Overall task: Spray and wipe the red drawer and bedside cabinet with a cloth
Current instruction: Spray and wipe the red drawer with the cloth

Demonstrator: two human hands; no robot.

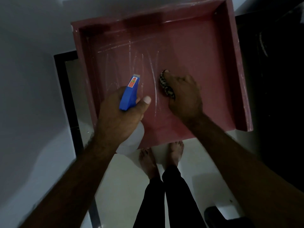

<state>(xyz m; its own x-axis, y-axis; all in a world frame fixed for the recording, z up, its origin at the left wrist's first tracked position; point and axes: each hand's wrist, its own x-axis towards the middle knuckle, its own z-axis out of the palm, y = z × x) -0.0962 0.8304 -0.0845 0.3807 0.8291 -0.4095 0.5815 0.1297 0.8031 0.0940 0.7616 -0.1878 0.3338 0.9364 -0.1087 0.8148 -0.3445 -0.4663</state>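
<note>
The red drawer (189, 51) stands pulled out below me, its floor streaked with wet wipe marks. My left hand (120, 116) grips a spray bottle (130, 94) with a blue head and a pale body, nozzle pointing into the drawer. My right hand (184, 94) presses a dark patterned cloth (166, 84) onto the drawer floor near its middle. The cloth is mostly hidden under my fingers. The bedside cabinet itself is hidden behind the drawer.
White walls lie to the left, with a black frame (65, 96) beside the drawer. My bare feet (162, 155) stand on a pale tiled floor just under the drawer's near edge. Dark furniture (271, 79) fills the right side, and a dark object (213, 214) sits low right.
</note>
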